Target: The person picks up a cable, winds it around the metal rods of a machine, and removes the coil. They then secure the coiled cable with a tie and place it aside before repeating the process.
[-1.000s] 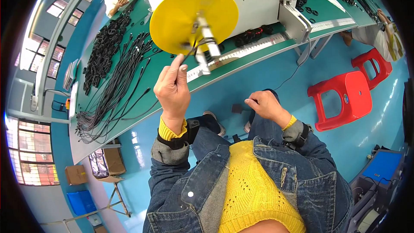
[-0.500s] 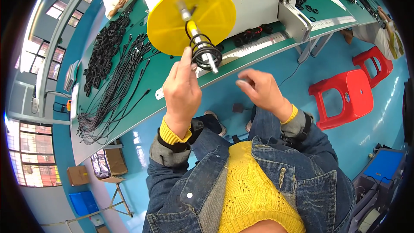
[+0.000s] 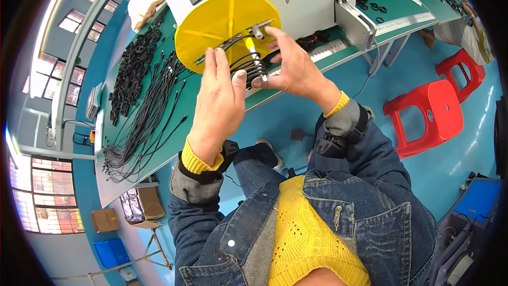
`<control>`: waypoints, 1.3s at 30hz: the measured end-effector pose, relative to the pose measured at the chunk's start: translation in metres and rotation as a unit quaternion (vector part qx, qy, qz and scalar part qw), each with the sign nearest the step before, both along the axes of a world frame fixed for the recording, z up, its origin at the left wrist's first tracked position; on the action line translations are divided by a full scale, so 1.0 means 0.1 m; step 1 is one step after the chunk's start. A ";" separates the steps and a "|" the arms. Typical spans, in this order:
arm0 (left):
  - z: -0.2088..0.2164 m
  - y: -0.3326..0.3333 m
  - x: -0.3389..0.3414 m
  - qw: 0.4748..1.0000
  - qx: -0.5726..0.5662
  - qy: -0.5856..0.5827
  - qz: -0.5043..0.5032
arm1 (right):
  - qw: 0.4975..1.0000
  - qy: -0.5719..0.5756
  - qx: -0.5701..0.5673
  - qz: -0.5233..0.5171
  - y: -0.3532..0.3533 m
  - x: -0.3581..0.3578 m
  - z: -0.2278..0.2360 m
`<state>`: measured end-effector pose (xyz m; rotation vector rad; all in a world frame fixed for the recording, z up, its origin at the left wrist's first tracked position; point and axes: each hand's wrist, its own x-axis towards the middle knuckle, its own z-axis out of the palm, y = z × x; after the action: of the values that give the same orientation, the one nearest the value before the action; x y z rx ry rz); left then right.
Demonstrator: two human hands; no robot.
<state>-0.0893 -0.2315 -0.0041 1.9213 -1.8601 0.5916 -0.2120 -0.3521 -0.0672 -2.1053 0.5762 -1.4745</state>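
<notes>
A coil of black cable point(image 3: 244, 64) hangs round the silvery spindle of a winding machine, in front of its yellow disc point(image 3: 203, 21). Left of the coil is my left hand point(image 3: 218, 100), with fingers stretched toward the disc and the thumb apart beside the loops. From the right my right hand point(image 3: 301, 71) reaches round the spindle. Its thumb lies at the spindle's tip and the coil's lower edge, its index finger near a metal crossbar point(image 3: 257, 30) on the disc. Thumb and index finger are spread; the other right fingertips are partly hidden.
The white machine point(image 3: 312, 8) stands on a green table point(image 3: 159, 132). Black cables point(image 3: 143, 114) and a heap of coiled ones point(image 3: 129, 66) lie at left. Red stools point(image 3: 431, 111) stand at right. A person point(image 3: 145, 0) sits across the table.
My right hand has moved up and left to the spindle. My left hand has shifted slightly left. The disc, blurred before, now shows sharply with its crossbar; the cable loops look more bunched.
</notes>
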 end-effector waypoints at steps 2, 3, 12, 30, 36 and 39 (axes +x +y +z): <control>-0.02 -0.01 0.10 0.996 0.043 0.057 -0.062 | 0.997 -0.006 0.017 0.073 -0.06 0.06 -0.05; -0.02 -0.02 0.10 0.996 0.043 0.056 -0.061 | 0.993 -0.007 0.026 0.111 -0.07 0.08 -0.06; -0.06 -0.07 0.03 0.982 0.007 0.161 -0.094 | 0.993 -0.005 0.056 0.105 0.25 0.12 -0.05; -0.60 0.57 -0.47 0.932 0.240 0.272 -0.010 | 0.962 0.236 0.086 0.103 0.67 -0.34 -0.56; -1.23 0.51 -0.15 0.481 0.247 0.841 -0.001 | 0.951 0.214 0.130 0.180 0.78 -0.32 -1.05; -1.14 0.50 -0.25 0.377 0.299 0.874 -0.062 | 0.941 0.213 0.166 0.206 0.78 -0.30 -1.13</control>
<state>-0.1145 -0.1815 -0.1185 1.1361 -0.4479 -1.8002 -0.2423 -0.2739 -0.1802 -2.1071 0.4572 -0.6441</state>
